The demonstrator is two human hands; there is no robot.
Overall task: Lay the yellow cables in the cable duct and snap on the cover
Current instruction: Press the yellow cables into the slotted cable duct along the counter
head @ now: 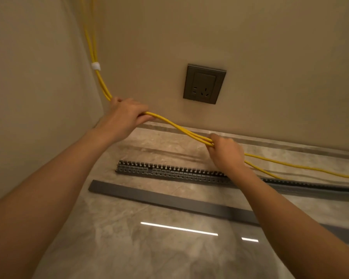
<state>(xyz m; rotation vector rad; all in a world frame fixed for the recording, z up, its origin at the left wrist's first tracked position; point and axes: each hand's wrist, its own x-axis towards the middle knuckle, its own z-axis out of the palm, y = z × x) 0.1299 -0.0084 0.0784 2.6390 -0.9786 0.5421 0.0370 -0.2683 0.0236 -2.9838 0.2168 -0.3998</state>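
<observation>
Yellow thin round cables (181,128) run bunched through both fists: the left hand (127,115) curls round them at ten o'clock, the right hand (225,152) grips them at three. Hold the bundle taut and parallel, then lower it into the grey slotted plastic duct (169,172) on the floor at six o'clock, with the flat grey cover strip (169,200) nearer. The fingertips are hidden, and duct and cables leave the frame at three o'clock.

A: Single view, worn on the head, wide-angle, tipped forward and down.
B: It faces the wall (270,47) where that meets the floor (129,254), room corner at left.
A: Close in, too: left hand (125,115) and right hand (226,152) sit mid-frame, arms outstretched.
</observation>
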